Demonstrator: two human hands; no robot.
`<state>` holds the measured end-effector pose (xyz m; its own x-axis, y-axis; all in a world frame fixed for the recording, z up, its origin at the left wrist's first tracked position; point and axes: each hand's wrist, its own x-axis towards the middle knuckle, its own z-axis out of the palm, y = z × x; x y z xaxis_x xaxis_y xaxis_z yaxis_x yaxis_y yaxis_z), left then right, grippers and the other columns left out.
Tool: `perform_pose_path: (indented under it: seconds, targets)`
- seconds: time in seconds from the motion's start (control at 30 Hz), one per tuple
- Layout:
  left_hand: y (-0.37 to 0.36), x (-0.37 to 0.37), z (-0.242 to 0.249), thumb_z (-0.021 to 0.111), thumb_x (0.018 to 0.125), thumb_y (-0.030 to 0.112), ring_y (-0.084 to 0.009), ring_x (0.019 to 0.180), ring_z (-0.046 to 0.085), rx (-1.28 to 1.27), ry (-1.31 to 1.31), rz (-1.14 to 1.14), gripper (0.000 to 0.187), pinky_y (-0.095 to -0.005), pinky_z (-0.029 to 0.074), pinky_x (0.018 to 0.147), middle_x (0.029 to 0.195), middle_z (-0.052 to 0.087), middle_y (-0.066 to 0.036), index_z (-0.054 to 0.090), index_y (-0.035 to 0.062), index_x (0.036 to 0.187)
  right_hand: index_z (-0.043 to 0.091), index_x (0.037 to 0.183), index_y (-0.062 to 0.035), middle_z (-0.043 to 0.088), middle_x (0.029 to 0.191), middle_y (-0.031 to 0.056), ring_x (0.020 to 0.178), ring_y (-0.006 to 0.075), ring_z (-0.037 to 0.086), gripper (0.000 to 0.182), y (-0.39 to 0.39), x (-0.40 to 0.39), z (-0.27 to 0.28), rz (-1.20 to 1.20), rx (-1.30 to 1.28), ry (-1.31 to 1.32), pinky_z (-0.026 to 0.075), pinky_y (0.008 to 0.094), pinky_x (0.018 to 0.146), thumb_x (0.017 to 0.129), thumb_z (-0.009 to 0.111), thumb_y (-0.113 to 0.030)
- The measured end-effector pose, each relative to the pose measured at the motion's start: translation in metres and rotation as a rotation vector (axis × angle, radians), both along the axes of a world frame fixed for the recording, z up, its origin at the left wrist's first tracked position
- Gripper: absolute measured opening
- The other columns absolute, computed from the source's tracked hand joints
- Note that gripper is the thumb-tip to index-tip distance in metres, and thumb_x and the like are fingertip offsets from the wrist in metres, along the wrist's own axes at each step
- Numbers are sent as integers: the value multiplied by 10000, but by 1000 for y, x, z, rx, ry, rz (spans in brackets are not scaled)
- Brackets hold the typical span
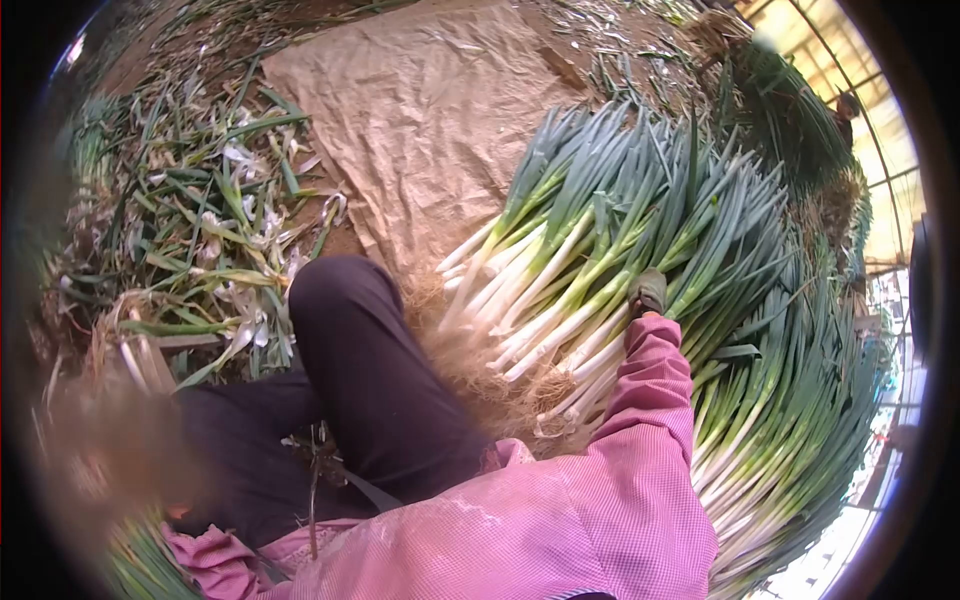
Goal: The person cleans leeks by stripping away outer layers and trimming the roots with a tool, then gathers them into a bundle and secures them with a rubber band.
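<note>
Ground: bare earth strewn with trimmed leaves and peelings [220,220] past the left edge of a creased brown sheet [410,130]; a bright, barred wall [885,140] curves off beyond the upper right.
Onions: long green onions [590,250] lie over the sheet's right edge, white root ends toward the person, leaves fanning away; a deeper heap [760,450] stands farther right, its stalks running much the same way.
Right hand: gloved [648,292], reaching down onto the onions where pale stems turn green; whether its fingers are closed around stalks cannot be told.
Left hand: not to be made out beyond the pink sleeve [215,565]; a brown blur [130,450] covers the lower left, so its state is unknown.
Legs: the bent knee [345,285] rises by the sheet's near edge, just beside the root ends.
Grip: probably best taken low, on the firm white shanks, since the leaves would likely crease or tear.
Lift: a few stalks drawn out lengthwise should tangle less than a sideways pull.
Roots: stringy and crossed, they may snag neighbours; easing them apart first seems wise.
</note>
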<state>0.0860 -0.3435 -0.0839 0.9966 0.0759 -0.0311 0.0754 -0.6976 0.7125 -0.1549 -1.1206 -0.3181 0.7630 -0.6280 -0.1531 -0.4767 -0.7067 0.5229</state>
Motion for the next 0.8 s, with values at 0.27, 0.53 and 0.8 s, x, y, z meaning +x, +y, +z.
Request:
perform_pose_path:
  seconds: [0.27,0.53,0.8]
  targets:
    - [110,-147,-15,692,773,154,-355,926,607,535,-121,269,347,-417,478,838,980,629,-191,605,10,1076,690,976,-28,671,981,219,938,377,643,280,78,34,76,-125,306,-325,495,455,804,777,617,-210]
    - [111,-214,-55,737,687,389,-423,1275,368,841,105,341,868,-565,269,1060,1388,385,-194,361,12,1373,581,1168,28,529,763,-40,660,67,455,288,318,163,148,499,1325,-960,419,219,605,888,618,-26]
    - [92,-209,-37,702,651,255,-347,1230,401,830,23,193,750,-527,289,1038,1329,416,-163,428,8,1304,618,1099,-52,655,810,131,704,273,660,319,576,164,204,1441,833,461,518,367,602,818,587,-198]
